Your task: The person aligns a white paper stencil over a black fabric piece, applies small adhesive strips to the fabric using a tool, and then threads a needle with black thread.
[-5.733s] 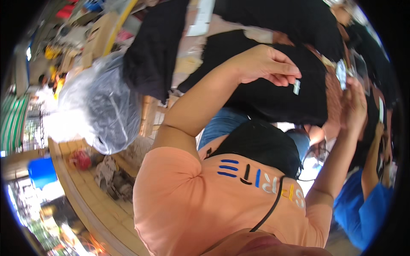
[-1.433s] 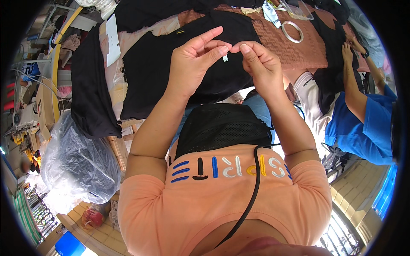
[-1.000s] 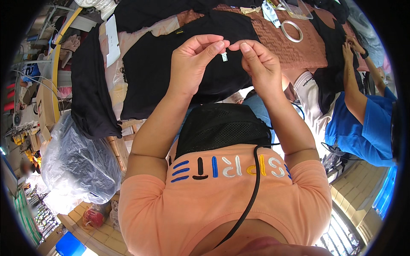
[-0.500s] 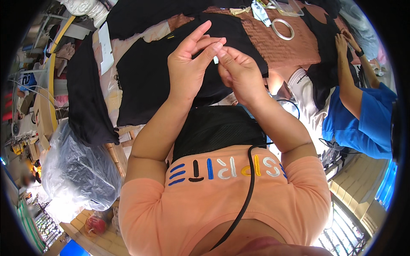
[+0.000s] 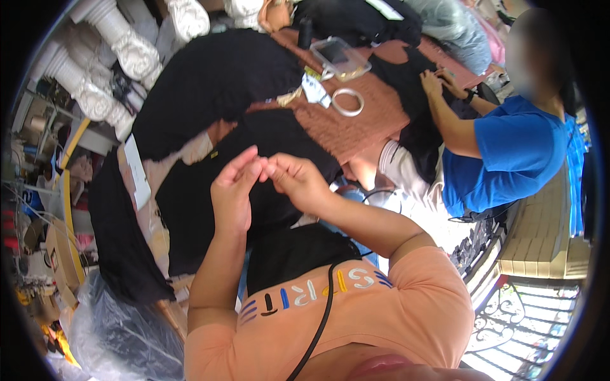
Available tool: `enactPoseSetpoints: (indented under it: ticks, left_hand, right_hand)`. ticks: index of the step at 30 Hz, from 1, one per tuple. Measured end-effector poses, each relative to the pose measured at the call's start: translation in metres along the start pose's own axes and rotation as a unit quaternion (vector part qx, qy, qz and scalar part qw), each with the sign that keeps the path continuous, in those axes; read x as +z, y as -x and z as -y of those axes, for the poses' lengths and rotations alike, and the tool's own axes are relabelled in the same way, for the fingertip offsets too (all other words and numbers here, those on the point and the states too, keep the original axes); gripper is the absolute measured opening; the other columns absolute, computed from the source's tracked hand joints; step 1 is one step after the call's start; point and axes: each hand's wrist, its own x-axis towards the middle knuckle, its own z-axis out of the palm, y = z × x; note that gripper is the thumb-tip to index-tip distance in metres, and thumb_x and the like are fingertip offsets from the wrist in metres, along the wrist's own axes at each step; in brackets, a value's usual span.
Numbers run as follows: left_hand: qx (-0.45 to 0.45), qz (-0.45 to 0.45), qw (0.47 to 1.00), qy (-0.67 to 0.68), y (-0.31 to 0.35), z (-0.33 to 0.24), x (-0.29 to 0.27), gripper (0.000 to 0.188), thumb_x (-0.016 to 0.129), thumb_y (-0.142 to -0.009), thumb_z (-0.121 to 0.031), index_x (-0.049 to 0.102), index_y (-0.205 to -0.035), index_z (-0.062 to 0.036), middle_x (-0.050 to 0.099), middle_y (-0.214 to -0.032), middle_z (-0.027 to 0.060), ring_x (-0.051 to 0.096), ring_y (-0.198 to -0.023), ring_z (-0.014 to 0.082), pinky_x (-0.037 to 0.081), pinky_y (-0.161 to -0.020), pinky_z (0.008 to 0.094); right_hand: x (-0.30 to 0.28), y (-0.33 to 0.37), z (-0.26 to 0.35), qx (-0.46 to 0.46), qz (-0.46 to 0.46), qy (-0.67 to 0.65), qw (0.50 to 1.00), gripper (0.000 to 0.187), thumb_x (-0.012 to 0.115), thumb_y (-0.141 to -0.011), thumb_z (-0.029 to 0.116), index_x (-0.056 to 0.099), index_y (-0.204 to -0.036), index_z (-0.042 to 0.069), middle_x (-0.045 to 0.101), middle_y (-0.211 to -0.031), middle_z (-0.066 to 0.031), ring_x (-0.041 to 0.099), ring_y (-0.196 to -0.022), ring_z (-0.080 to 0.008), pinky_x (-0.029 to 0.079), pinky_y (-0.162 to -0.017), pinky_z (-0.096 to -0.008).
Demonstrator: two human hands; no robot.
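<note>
My left hand (image 5: 233,190) and my right hand (image 5: 298,181) meet fingertip to fingertip above a black cloth (image 5: 194,197) spread on the table. Thumb and fingers of both hands are pinched together. Whatever sits between them is too small to make out now; half a second ago a tiny white bit showed beneath the right fingertips. A small yellow mark (image 5: 213,153) lies on the black cloth just beyond the left hand.
A white ring-shaped roll (image 5: 335,101), a clear plastic box (image 5: 359,71) and a white-and-blue tag (image 5: 315,93) rest on brown textured cloth (image 5: 378,117). A white card (image 5: 136,171) lies left. At right, a person in a blue shirt (image 5: 515,140) handles black cloth.
My view has swung up and to the right, showing more of the table's far side and the co-worker. Both hands stay pinched together; the white bit no longer shows.
</note>
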Motion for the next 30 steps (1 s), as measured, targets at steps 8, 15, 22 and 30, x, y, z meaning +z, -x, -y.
enactPoseSetpoints:
  ticks: [8,15,22,30]
  left_hand:
    - [0.04,0.024,0.997,0.057,0.0,-0.006,-0.008,0.014,0.069,-0.087,-0.006,0.066,-0.098,0.001,0.069,-0.094,0.0103,0.064,-0.087,0.0139,0.05,-0.082,0.0269]
    - [0.034,0.01,0.997,0.063,0.003,-0.01,-0.015,0.012,0.067,-0.089,-0.008,0.065,-0.097,-0.0005,0.068,-0.092,0.0087,0.064,-0.086,0.0139,0.05,-0.082,0.0271]
    - [0.025,0.025,0.997,0.062,-0.002,-0.004,-0.009,0.01,0.065,-0.091,-0.011,0.064,-0.097,-0.0026,0.068,-0.09,0.0074,0.063,-0.082,0.0128,0.051,-0.078,0.0259]
    - [0.014,0.042,0.997,0.061,-0.004,-0.001,-0.01,0.01,0.064,-0.09,-0.008,0.064,-0.097,-0.0004,0.067,-0.09,0.0076,0.062,-0.089,0.0144,0.048,-0.088,0.0285]
  right_hand:
    - [0.011,-0.001,0.013,-0.06,-0.006,0.144,0.988,0.023,0.053,-0.099,0.024,0.061,-0.087,0.006,0.046,-0.058,0.0007,0.042,-0.055,-0.0064,0.037,-0.051,-0.025]
    - [0.017,-0.001,0.02,-0.123,0.002,0.236,0.964,0.014,0.055,-0.095,0.018,0.061,-0.091,0.005,0.064,-0.075,-0.0115,0.063,-0.065,-0.0273,0.047,-0.058,-0.0328]
    - [0.009,-0.001,0.022,-0.143,-0.011,0.291,0.946,0.013,0.056,-0.094,0.017,0.062,-0.093,0.005,0.066,-0.081,-0.0136,0.065,-0.073,-0.0334,0.049,-0.06,-0.0368]
    - [-0.011,-0.008,0.025,-0.179,0.042,0.319,0.93,0.013,0.057,-0.092,0.017,0.062,-0.092,0.006,0.067,-0.079,-0.0127,0.065,-0.073,-0.0348,0.05,-0.06,-0.0413]
